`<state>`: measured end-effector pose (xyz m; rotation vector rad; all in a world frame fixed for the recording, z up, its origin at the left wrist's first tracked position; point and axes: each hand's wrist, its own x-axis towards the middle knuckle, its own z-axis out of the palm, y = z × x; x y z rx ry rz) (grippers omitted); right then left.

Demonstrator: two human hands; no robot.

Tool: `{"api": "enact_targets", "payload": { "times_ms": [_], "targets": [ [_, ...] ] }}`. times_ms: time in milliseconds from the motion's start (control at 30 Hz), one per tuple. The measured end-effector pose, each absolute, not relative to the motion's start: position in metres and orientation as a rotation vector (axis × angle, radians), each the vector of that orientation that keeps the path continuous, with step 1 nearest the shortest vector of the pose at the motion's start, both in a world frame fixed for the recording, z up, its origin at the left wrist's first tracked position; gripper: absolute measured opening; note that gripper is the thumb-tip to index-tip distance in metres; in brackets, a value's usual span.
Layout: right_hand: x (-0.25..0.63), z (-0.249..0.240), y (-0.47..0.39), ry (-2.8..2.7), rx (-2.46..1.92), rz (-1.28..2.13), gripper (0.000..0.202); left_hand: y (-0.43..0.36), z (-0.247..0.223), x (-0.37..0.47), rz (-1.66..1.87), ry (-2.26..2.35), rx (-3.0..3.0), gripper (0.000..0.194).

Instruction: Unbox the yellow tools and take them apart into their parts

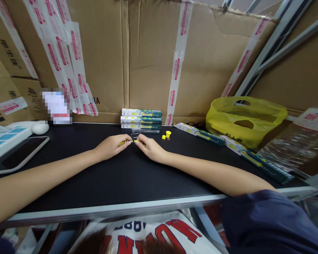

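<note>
Over the black table my left hand [112, 145] is closed on a slim yellow piece [123, 142] with a thin metallic end. My right hand [154, 149] faces it, thumb and fingers pinched on a small yellow part [136, 141]. The fingertips of both hands nearly meet, and the two pieces come together between them; whether they are joined is too small to tell. Just behind the fingers lies a thin bent metal wire [134, 135]. A clear plastic tube [148, 131] lies beyond it. Two small yellow caps, one larger [168, 134] and one smaller [163, 137], are right of my right hand.
Three slim printed boxes [141, 119] are stacked against the cardboard wall [151, 53]. More such boxes [200, 133] lie at the right, by a yellow plastic bag [243, 120] and a large clear bottle [299, 141]. At the left are a phone [21, 153] and a power strip [10, 137].
</note>
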<state>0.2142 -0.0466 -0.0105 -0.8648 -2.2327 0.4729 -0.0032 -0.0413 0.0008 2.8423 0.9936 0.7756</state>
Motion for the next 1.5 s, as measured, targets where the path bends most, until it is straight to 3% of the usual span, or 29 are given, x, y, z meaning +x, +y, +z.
{"api": "enact_targets", "payload": {
  "times_ms": [467, 767, 1233, 1500],
  "targets": [
    [0.214, -0.008, -0.053, -2.285, -0.834, 0.394, 0.009, -0.047, 0.004, -0.001, 0.79, 0.972, 2.814, 0.025],
    [0.215, -0.007, -0.055, -2.265, -0.796, 0.359, 0.012, -0.045, 0.005, -0.002, 0.737, 0.954, 2.835, 0.033],
    [0.213, -0.007, -0.054, -2.254, -0.811, 0.379, 0.006, -0.046, 0.001, -0.003, 0.844, 1.051, 2.875, 0.022],
    [0.214, -0.006, -0.055, -2.254, -0.859, 0.411, 0.008, -0.045, 0.003, -0.002, 0.777, 1.005, 2.874, 0.031]
  ]
}}
